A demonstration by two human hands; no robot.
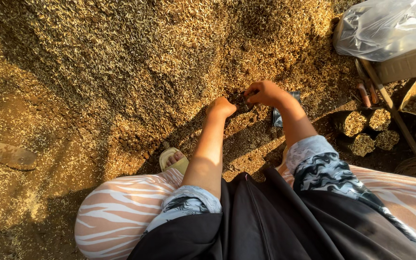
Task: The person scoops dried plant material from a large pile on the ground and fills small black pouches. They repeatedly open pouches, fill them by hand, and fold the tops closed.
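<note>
Down on the ground, at the foot of a wide heap of husked grain (136,53) spread over brown soil, a person squats with both arms stretched forward. Their left hand (221,107) is curled into a loose fist, knuckles up, pressed against a small dark clump (239,99) lying in the husks; whether the fingers actually close on it cannot be told from here. Their right hand (264,92) is bent at the wrist, fingertips pinched together on the same clump from the other side, so the two hands meet over it. Just behind the right forearm a small dark packet (278,117) lies on the soil. A pale sandal (173,160) with toes showing sits below the left arm. To the right stand a clear plastic bag (386,26), a few short cut log ends (366,130) and a slanting stick (391,103); to the far left a flat wooden paddle (3,161) lies on the dirt. By the look of it the hands are working the clump loose or breaking it apart, which would call for a firmer pinch and small pulls.
</note>
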